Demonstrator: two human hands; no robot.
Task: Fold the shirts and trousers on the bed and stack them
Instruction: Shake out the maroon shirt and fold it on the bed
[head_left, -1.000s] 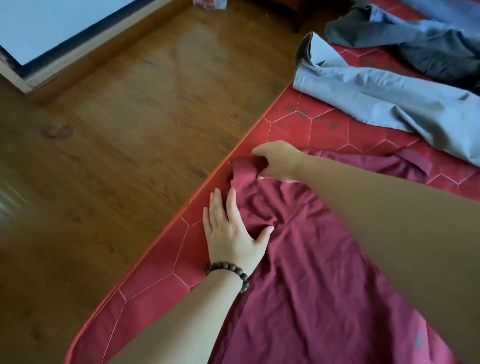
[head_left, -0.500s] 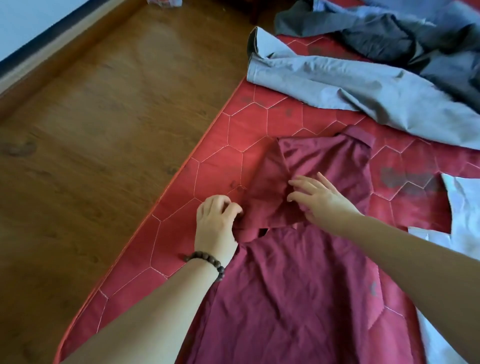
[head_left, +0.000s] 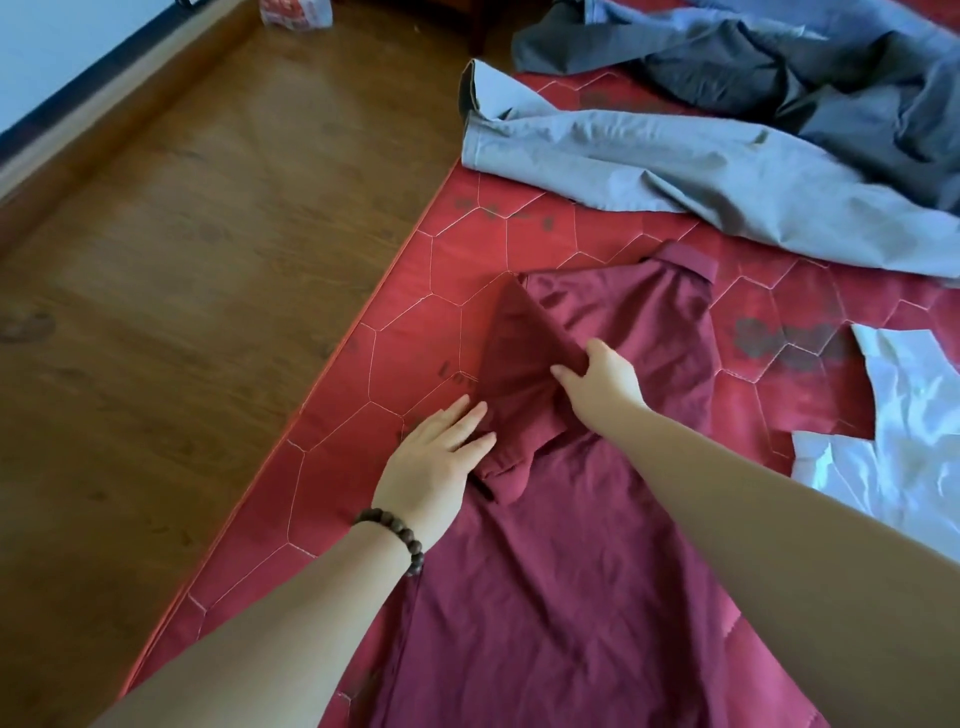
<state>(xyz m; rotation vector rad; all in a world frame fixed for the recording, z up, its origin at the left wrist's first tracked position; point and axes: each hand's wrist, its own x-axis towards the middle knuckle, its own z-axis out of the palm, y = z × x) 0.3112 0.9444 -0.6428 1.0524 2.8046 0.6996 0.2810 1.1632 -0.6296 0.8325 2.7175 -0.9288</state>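
Observation:
A maroon shirt (head_left: 561, 571) lies flat on the red quilted bed (head_left: 405, 332), collar pointing away from me. Its left sleeve (head_left: 514, 374) is folded inward across the chest. My left hand (head_left: 441, 452), with a bead bracelet on the wrist, rests flat with fingers spread on the sleeve's cuff end. My right hand (head_left: 602, 379) pinches the sleeve's folded edge between thumb and fingers. Light grey trousers (head_left: 675, 171) lie stretched out beyond the shirt. A dark grey garment (head_left: 779, 67) is crumpled at the far end.
A white garment (head_left: 904, 436) lies on the bed at the right. The bed's left edge runs diagonally beside a wooden floor (head_left: 197, 260). A small red-and-white package (head_left: 296, 13) sits on the floor at the top.
The sleeve has been folded over the shirt's chest. My right hand went from the sleeve end to gripping the folded edge. My left hand opened from a curled grip and now lies flat.

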